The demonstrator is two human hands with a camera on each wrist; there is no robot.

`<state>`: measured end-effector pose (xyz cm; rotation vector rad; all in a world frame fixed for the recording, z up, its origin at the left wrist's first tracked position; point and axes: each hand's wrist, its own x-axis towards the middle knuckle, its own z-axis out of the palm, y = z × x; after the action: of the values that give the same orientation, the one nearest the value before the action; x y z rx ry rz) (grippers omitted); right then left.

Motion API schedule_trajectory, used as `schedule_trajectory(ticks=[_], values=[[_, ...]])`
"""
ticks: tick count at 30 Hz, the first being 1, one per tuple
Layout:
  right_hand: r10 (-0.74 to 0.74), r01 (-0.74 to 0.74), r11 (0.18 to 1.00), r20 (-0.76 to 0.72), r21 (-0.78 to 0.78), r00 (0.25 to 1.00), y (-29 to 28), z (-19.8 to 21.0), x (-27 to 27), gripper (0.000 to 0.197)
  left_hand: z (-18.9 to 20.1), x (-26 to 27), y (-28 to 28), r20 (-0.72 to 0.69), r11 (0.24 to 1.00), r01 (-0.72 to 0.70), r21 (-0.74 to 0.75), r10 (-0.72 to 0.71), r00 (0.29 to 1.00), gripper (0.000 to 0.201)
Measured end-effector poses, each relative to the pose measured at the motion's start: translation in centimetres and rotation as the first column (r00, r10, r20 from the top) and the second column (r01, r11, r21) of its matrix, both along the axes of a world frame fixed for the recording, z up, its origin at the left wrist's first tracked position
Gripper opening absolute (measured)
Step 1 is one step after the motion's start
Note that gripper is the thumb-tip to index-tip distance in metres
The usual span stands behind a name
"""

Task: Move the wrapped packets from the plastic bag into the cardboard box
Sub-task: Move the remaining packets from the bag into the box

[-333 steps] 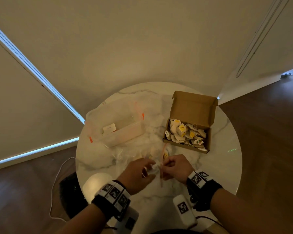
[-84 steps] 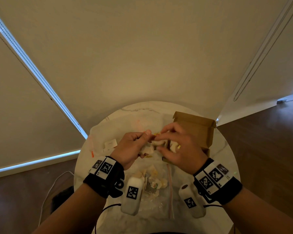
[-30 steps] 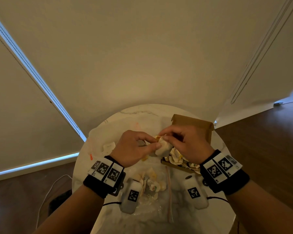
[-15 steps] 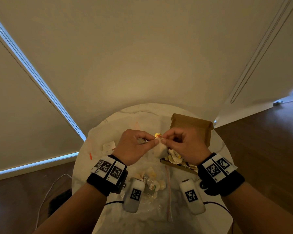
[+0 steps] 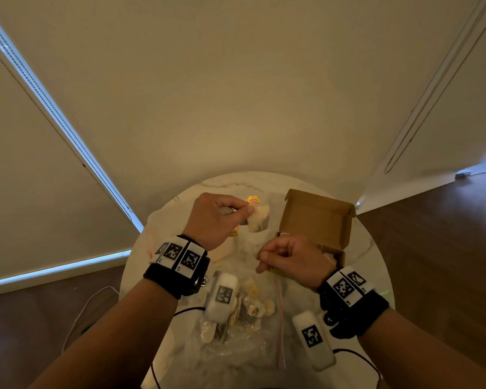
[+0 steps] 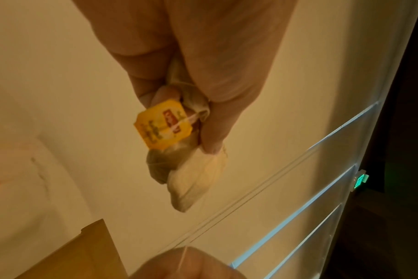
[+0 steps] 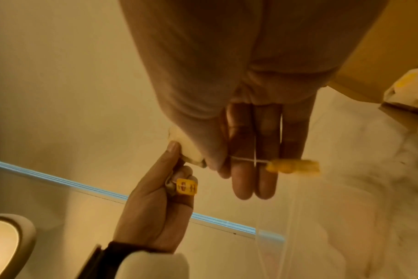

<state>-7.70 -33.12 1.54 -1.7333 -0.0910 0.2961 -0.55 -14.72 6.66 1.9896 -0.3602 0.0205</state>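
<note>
My left hand [image 5: 246, 211] is raised over the table and pinches a clump of pale tea-bag packets [image 5: 259, 221], a yellow tag [image 5: 253, 199] sticking up above them. The left wrist view shows the packets [image 6: 196, 177] and tag [image 6: 162, 126] between thumb and fingers. Lower and nearer to me, my right hand [image 5: 262, 257] pinches a thin string that runs up to the packets; a second yellow tag [image 7: 294, 166] dangles at its fingers. The open cardboard box [image 5: 317, 220] stands just right of both hands, with packets [image 7: 406, 90] inside. The clear plastic bag [image 5: 236, 327] lies below my wrists and holds several packets.
Everything sits on a round white marble table [image 5: 371, 265] against a pale wall. A clear plastic tub [image 5: 163, 228] stands at the left behind my left wrist. Dark wood floor surrounds the table, and a white cable [image 5: 79, 318] trails off at the left.
My hands were together at the packets; now the right hand has drawn down and toward me along a string. The left hand stays up with the packets.
</note>
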Motion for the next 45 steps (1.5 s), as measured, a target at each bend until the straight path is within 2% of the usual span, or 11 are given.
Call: schedule_trajectory(ticks=[6, 11, 19, 21, 25, 30, 35, 40, 43, 45], values=[[0.051, -0.027, 0.989, -0.163, 0.148, 0.985, 0.9, -1.0, -0.4, 0.015, 0.2, 0.6, -0.2, 0.021, 1.0, -0.017, -0.001, 0.017, 1.0, 0.006], [0.058, -0.043, 0.992, -0.129, 0.12, 0.99, 0.5, -1.9, -0.4, 0.032, 0.1, 0.9, -0.1, 0.038, 1.0, -0.021, 0.003, 0.021, 0.999, 0.003], [-0.147, 0.177, 0.974, -0.202, 0.138, 0.968, 0.1, -2.6, -0.2, 0.007, 0.3, 0.9, -0.2, 0.016, 0.999, -0.024, -0.04, 0.025, 1.0, 0.003], [-0.195, 0.214, 0.973, -0.18, 0.092, 0.964, -0.1, -2.9, 0.0, 0.006, 0.4, 0.8, -0.2, 0.004, 0.998, -0.017, -0.052, 0.017, 1.0, 0.003], [-0.277, 0.267, 0.958, -0.089, -0.104, 0.957, -0.6, -2.8, 0.8, 0.011, 0.5, 0.5, -0.3, -0.009, 0.998, 0.016, -0.069, -0.016, 1.0, 0.003], [-0.326, 0.324, 0.945, -0.119, -0.038, 0.938, -0.9, -1.5, 2.0, 0.007, 0.3, -0.2, -0.4, -0.06, 0.997, 0.064, -0.052, -0.067, 0.996, 0.007], [-0.399, 0.398, 0.916, -0.012, -0.039, 0.917, -0.9, 0.6, 3.0, 0.005, -0.2, -1.1, -0.3, -0.098, 0.992, 0.124, 0.012, -0.122, 0.988, 0.007], [-0.453, 0.446, 0.888, 0.053, 0.115, 0.89, -0.6, 2.8, 3.1, 0.02, -1.0, -1.3, -0.2, -0.153, 0.99, 0.115, 0.082, -0.101, 0.983, 0.01], [-0.474, 0.462, 0.879, 0.115, 0.12, 0.873, -0.3, 3.4, 2.8, 0.008, -1.3, -1.2, -0.2, -0.168, 0.99, 0.102, 0.099, -0.084, 0.982, 0.013], [-0.459, 0.45, 0.888, 0.214, 0.09, 0.862, -0.2, 3.5, 2.7, 0.004, -1.4, -1.1, -0.3, -0.171, 0.99, 0.089, 0.11, -0.069, 0.983, 0.012]])
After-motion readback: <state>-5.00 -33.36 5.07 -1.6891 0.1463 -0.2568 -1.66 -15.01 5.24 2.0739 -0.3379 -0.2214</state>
